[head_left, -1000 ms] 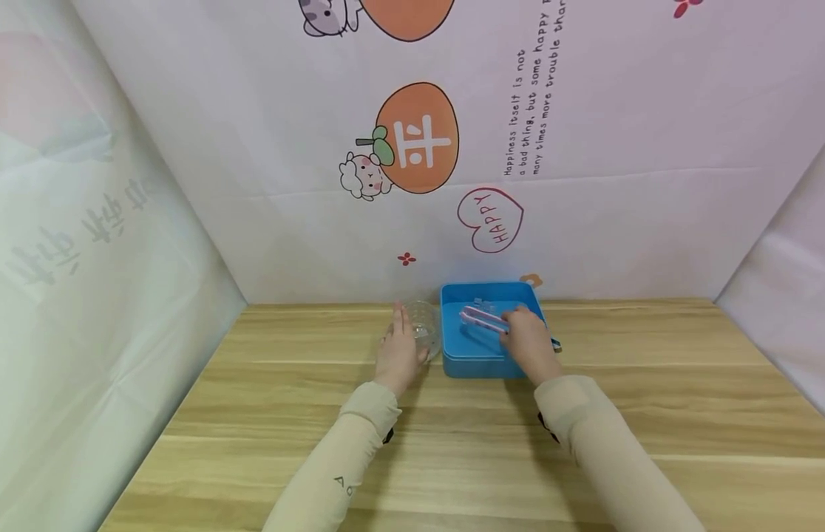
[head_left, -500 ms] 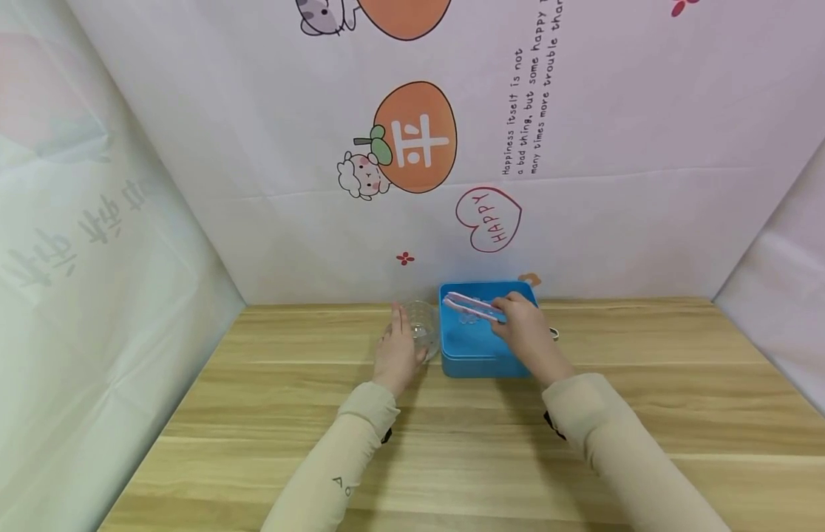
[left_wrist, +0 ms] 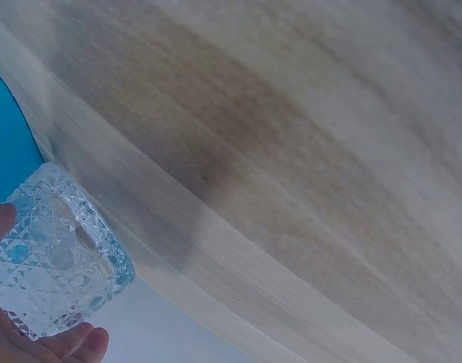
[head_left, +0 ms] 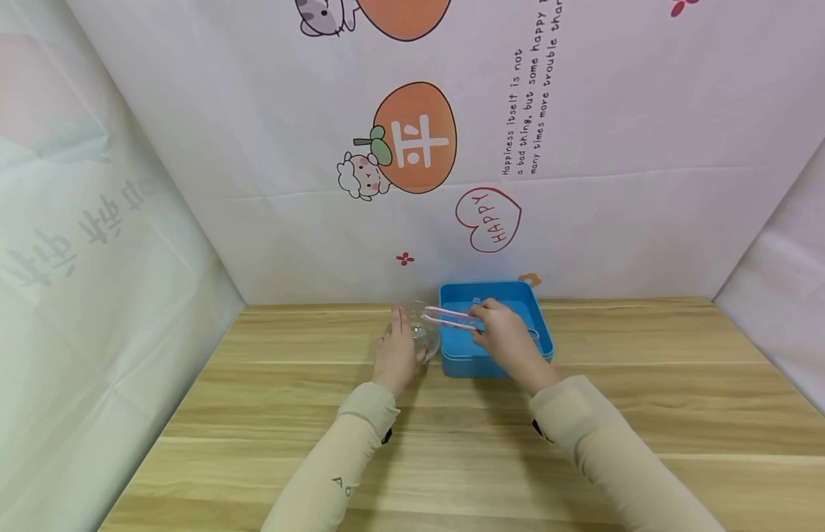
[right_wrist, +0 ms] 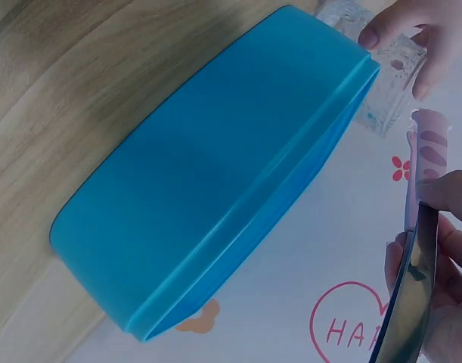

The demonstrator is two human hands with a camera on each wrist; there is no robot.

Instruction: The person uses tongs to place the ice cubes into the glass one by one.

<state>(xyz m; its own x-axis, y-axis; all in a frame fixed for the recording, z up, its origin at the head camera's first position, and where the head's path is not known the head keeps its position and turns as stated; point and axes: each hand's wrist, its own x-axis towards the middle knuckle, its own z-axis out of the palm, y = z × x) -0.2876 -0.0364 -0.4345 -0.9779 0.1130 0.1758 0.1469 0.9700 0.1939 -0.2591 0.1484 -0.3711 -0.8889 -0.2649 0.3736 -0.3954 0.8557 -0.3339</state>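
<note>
My left hand (head_left: 395, 355) steadies a clear cut-glass cup (head_left: 426, 340), thumb on one side and fingers on the other. In the left wrist view the diamond-patterned cup (left_wrist: 57, 257) stands right beside the blue box. My right hand (head_left: 508, 343) grips a pair of tongs (head_left: 449, 318) with pink-and-white ends and, in the right wrist view, a shiny metal handle (right_wrist: 412, 295). The tongs reach leftward across the box, their tips over the cup's mouth. I cannot tell whether the tips hold anything.
The open blue box (head_left: 475, 368) stands at the table's back, against the printed cloth backdrop (head_left: 319, 244). Small clear pieces (head_left: 476, 301) lie inside it, partly hidden behind the tongs. Wood-grain tabletop (head_left: 466, 458) extends in front.
The tongs rose from inside the box and moved left until their tips came over the glass cup, carried by my right hand. My left hand and the cup stayed where they were.
</note>
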